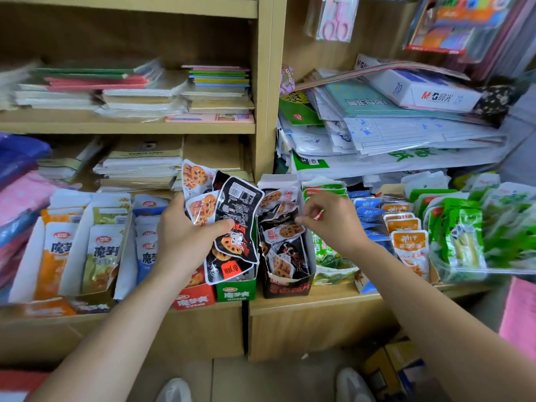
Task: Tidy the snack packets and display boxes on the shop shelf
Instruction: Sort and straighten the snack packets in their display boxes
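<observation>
My left hand [185, 236] is wrapped round a fanned bunch of lotus-root packets [232, 216], thumb across the front, just above the red display box [193, 300] and green display box [236, 290]. My right hand [327, 219] hovers over the black display box [288, 285], fingers curled, thumb and forefinger close together at the top of the packets standing in it. I cannot tell whether they have 1 pinched. These pouches look light, soft and slick, so I judge a loose fan will slip. Gripping across the bunch or by a sealed edge seems safer. The black box looks like thin card, hemmed in by the green box on its left and orange packets [409, 245] near its right.
</observation>
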`<state>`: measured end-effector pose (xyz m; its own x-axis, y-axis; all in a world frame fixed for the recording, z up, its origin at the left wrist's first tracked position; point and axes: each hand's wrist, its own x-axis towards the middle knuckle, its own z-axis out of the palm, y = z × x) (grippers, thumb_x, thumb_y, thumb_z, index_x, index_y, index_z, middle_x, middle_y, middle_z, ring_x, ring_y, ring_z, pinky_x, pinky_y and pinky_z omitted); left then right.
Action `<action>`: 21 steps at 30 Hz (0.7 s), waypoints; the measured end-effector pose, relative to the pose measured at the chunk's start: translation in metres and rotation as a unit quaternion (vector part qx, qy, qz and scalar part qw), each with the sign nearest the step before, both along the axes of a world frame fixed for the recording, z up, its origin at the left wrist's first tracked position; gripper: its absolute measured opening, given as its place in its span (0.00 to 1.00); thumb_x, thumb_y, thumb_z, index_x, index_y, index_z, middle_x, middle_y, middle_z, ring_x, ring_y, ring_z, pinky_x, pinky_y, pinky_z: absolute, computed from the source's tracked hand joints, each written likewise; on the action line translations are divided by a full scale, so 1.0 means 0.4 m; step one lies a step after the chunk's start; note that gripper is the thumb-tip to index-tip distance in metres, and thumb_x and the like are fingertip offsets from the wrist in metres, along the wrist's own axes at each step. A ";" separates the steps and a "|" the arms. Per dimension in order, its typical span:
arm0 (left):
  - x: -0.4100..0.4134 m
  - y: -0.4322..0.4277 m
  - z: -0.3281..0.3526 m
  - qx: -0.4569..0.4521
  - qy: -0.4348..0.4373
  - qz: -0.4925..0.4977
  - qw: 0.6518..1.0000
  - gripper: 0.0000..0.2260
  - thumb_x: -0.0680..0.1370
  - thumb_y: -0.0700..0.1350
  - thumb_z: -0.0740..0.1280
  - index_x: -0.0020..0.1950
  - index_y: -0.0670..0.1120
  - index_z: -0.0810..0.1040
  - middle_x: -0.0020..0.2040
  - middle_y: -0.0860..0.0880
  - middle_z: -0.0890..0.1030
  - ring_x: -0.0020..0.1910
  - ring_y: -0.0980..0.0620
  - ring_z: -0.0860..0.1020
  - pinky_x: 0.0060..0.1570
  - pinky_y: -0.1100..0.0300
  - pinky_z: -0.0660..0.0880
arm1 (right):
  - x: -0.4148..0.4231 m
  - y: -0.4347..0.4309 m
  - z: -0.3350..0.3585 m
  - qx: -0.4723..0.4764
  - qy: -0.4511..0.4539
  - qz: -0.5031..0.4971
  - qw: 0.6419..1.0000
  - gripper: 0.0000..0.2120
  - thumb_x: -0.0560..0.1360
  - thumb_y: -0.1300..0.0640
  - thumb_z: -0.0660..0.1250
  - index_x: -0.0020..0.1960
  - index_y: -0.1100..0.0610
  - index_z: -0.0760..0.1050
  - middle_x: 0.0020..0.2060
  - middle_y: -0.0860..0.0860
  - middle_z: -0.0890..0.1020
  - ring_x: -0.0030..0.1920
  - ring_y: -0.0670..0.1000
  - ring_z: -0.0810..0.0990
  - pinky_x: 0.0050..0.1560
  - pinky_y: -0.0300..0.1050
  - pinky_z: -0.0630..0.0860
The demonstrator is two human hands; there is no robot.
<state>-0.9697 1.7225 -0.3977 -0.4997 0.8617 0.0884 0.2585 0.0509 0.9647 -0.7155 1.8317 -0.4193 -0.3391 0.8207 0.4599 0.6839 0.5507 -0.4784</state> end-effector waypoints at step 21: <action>0.008 0.009 -0.002 0.017 0.009 0.006 1.000 0.25 0.64 0.42 0.83 0.57 0.52 0.77 0.48 0.53 0.85 0.47 0.54 0.83 0.45 0.57 0.78 | 0.000 -0.014 -0.028 0.090 -0.025 -0.004 0.996 0.01 0.76 0.59 0.72 0.46 0.57 0.82 0.46 0.49 0.75 0.49 0.54 0.75 0.42 0.50 0.74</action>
<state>-0.9667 1.7261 -0.3985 -0.5083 0.8518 0.1267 0.2748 0.0210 0.9613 -0.7153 1.8263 -0.4306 -0.3601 0.7292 0.5819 0.7091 0.6192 -0.3373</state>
